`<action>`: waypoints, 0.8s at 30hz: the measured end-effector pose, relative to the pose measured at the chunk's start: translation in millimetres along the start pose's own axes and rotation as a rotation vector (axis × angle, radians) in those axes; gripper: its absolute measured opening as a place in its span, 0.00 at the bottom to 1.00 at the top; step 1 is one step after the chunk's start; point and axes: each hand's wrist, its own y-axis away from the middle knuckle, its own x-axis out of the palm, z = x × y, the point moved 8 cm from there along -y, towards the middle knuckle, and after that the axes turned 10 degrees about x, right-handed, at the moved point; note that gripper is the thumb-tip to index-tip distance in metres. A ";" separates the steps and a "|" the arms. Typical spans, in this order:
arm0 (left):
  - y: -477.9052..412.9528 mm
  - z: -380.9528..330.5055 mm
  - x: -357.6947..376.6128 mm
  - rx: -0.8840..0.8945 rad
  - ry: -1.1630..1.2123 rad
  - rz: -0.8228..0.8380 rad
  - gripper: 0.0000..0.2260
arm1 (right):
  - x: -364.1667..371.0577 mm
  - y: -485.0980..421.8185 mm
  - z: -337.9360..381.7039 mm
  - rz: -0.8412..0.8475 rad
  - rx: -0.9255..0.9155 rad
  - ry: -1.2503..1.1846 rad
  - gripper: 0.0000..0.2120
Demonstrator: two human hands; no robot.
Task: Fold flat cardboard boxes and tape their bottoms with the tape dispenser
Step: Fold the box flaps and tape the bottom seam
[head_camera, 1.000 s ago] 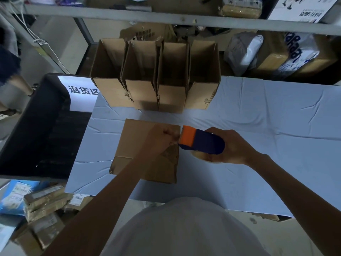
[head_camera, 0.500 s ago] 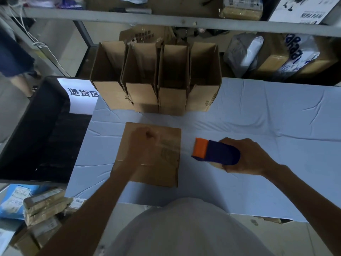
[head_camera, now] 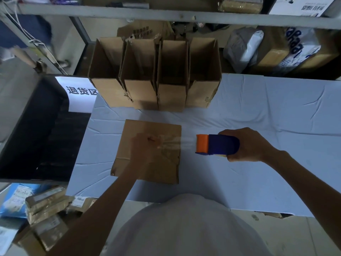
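- Pinching the free end of the clear tape (head_camera: 186, 142) with the curled fingers of the left hand (head_camera: 145, 147), which is blurred, over the middle of the cardboard box (head_camera: 162, 167).
- Holding that strip taut toward 3 o'clock, past the box's right edge, up to the orange mouth of the tape dispenser (head_camera: 217, 145).
- Gripping the dispenser's blue body with the right hand (head_camera: 249, 145), fingers wrapped round it, just off the box at 3 o'clock.
- Keeping the box flat on the blue table cloth (head_camera: 267, 117), dead centre.
- At 12 o'clock: four open boxes (head_camera: 155, 76) upright in a row, side touching side.
- At 9 o'clock: a black bin (head_camera: 36, 130) with a white sign (head_camera: 79, 93).
- At 7 o'clock, on the floor: wrapped parcels (head_camera: 46, 206).
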 end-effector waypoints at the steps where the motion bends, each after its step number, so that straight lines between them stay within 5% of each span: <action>1: 0.0 -3.3 0.2 0.014 -0.034 -0.007 0.06 | -0.9 -0.4 -0.3 -0.002 0.003 0.002 0.28; 12: -1.9 -2.0 9.9 0.042 -0.251 0.032 0.03 | 5.5 -4.6 1.7 0.040 0.012 -0.007 0.26; 19: 3.5 -21.5 15.1 0.139 -0.688 0.033 0.07 | 10.5 -8.2 2.1 0.062 0.009 -0.010 0.26; 24: 9.9 -26.3 15.7 0.164 -0.585 0.006 0.07 | 12.3 -8.5 0.9 0.052 0.010 -0.009 0.26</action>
